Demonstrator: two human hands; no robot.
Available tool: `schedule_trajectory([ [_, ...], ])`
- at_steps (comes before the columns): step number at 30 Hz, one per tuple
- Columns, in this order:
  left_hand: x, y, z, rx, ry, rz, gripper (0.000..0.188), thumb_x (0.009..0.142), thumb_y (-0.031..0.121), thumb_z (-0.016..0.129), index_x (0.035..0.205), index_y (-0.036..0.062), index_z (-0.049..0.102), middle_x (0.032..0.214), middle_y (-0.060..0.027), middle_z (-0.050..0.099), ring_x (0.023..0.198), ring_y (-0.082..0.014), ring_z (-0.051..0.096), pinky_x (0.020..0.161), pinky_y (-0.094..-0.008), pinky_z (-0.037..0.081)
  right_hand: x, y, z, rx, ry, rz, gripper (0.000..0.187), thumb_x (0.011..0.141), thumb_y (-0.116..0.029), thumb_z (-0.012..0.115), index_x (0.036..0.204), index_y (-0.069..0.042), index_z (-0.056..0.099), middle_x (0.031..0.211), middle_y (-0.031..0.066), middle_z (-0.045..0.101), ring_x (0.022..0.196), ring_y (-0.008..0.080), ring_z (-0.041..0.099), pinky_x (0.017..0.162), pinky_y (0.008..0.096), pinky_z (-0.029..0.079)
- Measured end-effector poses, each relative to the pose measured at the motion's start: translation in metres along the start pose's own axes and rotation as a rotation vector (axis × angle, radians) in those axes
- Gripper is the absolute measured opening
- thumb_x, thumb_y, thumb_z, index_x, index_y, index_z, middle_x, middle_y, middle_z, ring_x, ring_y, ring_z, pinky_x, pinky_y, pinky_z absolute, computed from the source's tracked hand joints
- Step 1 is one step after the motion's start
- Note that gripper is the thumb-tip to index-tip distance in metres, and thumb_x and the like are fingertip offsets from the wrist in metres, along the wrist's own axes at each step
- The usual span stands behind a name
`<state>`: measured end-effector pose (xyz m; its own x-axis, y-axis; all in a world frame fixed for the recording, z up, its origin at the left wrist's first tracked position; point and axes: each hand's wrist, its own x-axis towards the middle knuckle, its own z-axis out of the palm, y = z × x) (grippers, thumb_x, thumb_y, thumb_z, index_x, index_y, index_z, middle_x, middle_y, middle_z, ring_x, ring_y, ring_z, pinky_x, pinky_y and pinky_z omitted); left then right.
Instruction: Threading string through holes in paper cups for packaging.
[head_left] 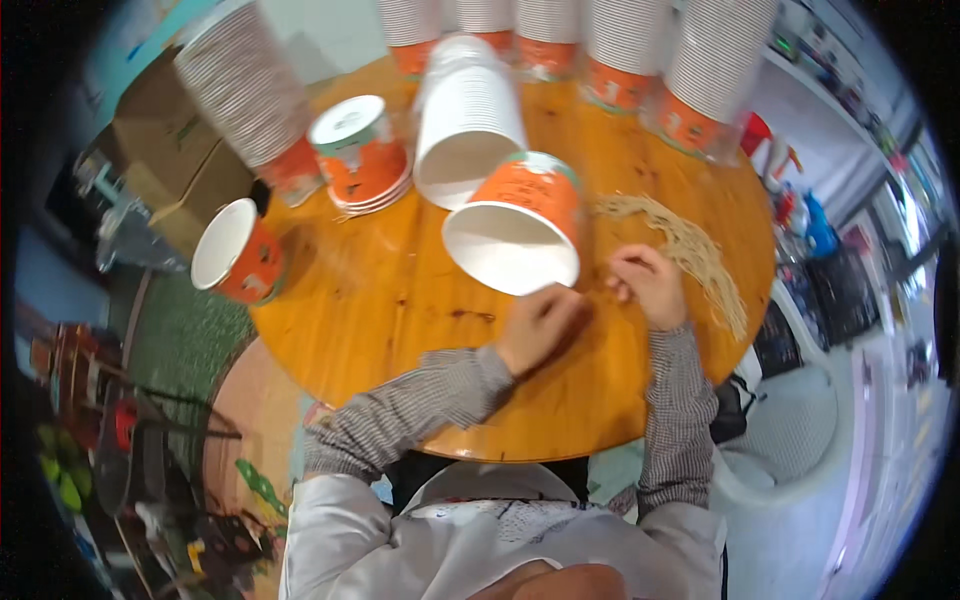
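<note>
An orange paper cup [535,195] with a white inside lies tilted on the round wooden table, its mouth toward me. Just below its rim, my left hand [540,325] has its fingers curled closed; whether it touches the rim, I cannot tell. My right hand [650,285] is pinched closed beside the cup, apart from the left. Anything in either hand's fingers is too small to make out. Right of the cup lies a bundle of thin beige strings [690,250], close to my right hand. Behind the cup, a nested stack of white cups [468,125] lies on its side.
Tall plastic-wrapped stacks of orange cups stand at the table's far edge [615,60] and back left [245,90]. A short upside-down stack [358,155] sits nearby. One cup [240,255] lies at the left edge. Beyond are a cardboard box [175,140] and a white chair [800,420].
</note>
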<state>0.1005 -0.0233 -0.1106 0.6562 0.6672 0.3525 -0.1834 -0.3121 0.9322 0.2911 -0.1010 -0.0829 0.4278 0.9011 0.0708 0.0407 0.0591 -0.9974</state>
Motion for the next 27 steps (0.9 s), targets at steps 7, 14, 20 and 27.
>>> schedule_trajectory([
  [7, 0.034, -0.019, 0.013, -0.343, -0.097, -0.089, 0.023, 0.099, 0.016, 0.051, 0.095, -0.0036, 0.062, 0.08, -0.0029, 0.062, 0.071, -0.0089, 0.056, 0.065, -0.023, 0.046, -0.004, 0.013, 0.008, -0.075, -0.051, -0.294, 0.007, 0.085, 0.003, 0.063, 0.09, 0.004, 0.067, 0.093, 0.0036, 0.058, 0.07, 0.0072, 0.055, 0.06, 0.0189, 0.044],
  [14, 0.033, -0.017, 0.006, 0.097, -0.151, -0.101, 0.027, 0.098, 0.019, 0.053, 0.085, -0.0033, 0.062, 0.068, -0.0079, 0.061, 0.062, -0.013, 0.053, 0.057, -0.0271, 0.043, -0.008, 0.01, 0.024, -0.32, 0.011, -0.332, 0.009, 0.082, 0.005, 0.064, 0.091, 0.004, 0.066, 0.09, 0.0023, 0.059, 0.071, 0.0064, 0.054, 0.062, 0.019, 0.043],
  [20, 0.032, -0.016, 0.006, 0.172, -0.023, 0.116, 0.024, 0.097, 0.016, 0.052, 0.083, -0.0026, 0.056, 0.068, -0.0168, 0.052, 0.059, -0.0274, 0.051, 0.058, -0.0332, 0.044, -0.009, 0.011, 0.024, -0.163, -0.063, -0.074, 0.01, 0.088, 0.0, 0.063, 0.097, 0.003, 0.063, 0.089, 0.0015, 0.061, 0.074, 0.005, 0.057, 0.063, 0.0167, 0.046],
  [27, 0.03, -0.015, -0.002, 0.217, 0.013, 0.215, 0.013, 0.094, 0.01, 0.054, 0.087, -0.0013, 0.055, 0.079, -0.0141, 0.055, 0.067, -0.0247, 0.055, 0.06, -0.0326, 0.046, -0.007, 0.014, 0.029, -0.111, -0.068, -0.152, 0.016, 0.088, -0.001, 0.064, 0.103, 0.002, 0.06, 0.086, -0.0004, 0.06, 0.073, 0.0024, 0.056, 0.063, 0.0148, 0.046],
])
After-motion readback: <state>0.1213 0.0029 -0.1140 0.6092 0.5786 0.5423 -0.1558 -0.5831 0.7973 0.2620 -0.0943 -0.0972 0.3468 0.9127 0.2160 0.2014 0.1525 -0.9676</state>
